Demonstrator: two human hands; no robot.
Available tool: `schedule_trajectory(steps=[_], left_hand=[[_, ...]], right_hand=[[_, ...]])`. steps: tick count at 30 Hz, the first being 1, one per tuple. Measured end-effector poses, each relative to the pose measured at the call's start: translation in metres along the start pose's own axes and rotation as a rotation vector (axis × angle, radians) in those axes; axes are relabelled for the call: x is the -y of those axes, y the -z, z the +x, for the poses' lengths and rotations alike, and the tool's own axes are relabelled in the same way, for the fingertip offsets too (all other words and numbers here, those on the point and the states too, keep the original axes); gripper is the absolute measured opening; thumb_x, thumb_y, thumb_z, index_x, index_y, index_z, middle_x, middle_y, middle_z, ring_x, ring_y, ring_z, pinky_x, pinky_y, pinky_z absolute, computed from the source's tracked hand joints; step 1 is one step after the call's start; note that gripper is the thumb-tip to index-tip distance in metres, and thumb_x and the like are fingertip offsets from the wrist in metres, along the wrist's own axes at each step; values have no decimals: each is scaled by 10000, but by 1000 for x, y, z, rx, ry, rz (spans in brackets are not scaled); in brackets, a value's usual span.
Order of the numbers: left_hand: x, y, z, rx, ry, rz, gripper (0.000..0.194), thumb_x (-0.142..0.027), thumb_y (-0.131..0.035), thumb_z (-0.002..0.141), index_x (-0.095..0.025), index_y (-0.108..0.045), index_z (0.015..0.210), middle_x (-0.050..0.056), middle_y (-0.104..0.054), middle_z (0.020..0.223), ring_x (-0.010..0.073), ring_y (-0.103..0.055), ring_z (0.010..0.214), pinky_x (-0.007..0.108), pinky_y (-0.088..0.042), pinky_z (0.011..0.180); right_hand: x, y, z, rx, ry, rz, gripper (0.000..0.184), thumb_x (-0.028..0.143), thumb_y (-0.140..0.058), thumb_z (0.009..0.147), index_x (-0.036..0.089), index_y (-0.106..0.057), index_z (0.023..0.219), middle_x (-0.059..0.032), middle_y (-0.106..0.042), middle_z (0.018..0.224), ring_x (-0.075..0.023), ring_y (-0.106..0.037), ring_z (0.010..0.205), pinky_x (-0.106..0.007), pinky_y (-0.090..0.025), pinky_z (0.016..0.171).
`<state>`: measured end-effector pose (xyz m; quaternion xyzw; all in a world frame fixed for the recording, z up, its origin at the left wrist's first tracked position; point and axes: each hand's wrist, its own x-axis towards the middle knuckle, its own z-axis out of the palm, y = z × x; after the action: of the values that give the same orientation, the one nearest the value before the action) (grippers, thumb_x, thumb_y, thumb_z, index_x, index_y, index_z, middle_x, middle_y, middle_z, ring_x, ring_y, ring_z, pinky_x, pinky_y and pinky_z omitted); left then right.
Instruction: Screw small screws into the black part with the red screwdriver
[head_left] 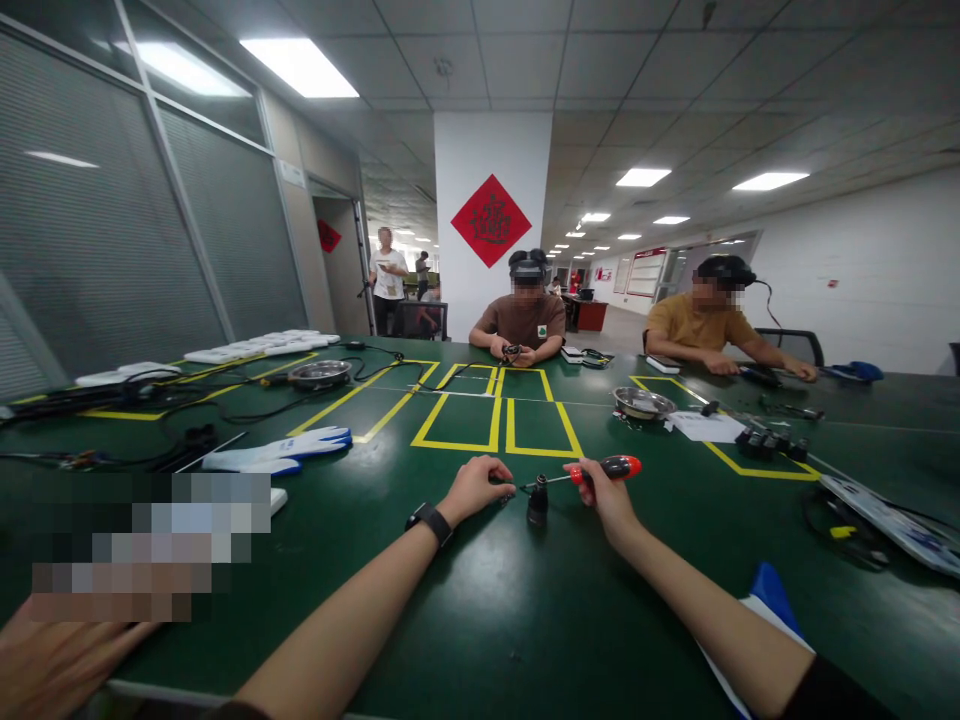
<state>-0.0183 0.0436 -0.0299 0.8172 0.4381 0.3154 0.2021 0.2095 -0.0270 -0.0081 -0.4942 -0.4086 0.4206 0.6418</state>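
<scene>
My right hand [606, 500] is wrapped round a screwdriver [621, 468] with a red and black handle. Its thin shaft points left, and the tip is close to my left hand's fingertips. A small black part [537, 505] with a metal-looking top stands upright on the green table [480, 610], between my hands and just nearer than the shaft. My left hand [476, 488], below a black wristwatch [430, 522], has thumb and fingers drawn together low over the table. Small dark bits lie by these fingertips, too tiny to name; whatever the fingers pinch is hidden.
Blue-and-white gloves [277, 452] and black cables lie to the left, with another person's hand [67, 640] nearby. Metal bowls [643, 403] stand farther back. Several black parts [772, 443] and a power strip [892, 520] are on the right. Two people sit opposite.
</scene>
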Motion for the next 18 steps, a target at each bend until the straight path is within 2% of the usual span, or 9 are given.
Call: schedule_trajectory(steps=[9,18], left_hand=[[2,0,-1,-8,9,7,277,-396,-705,651,-194,-690,840,36,-660,879,180,-593,829,268,-454,720],[-1,2,-1,3,10,15,275,-397,-692,658,-196,-694,846,37,-649,856,187,-592,825,266,-456,712]], right_hand=[[7,-1,-5,81,-62,-37,361,424,-635,701,91,-713,814,20,-484,495,-76,-399,453,-210,-321,422],[2,1,-2,102,-50,-46,371,434,-620,714,88,-714,812,-12,-549,535,-82,-421,461,-213,-319,419]])
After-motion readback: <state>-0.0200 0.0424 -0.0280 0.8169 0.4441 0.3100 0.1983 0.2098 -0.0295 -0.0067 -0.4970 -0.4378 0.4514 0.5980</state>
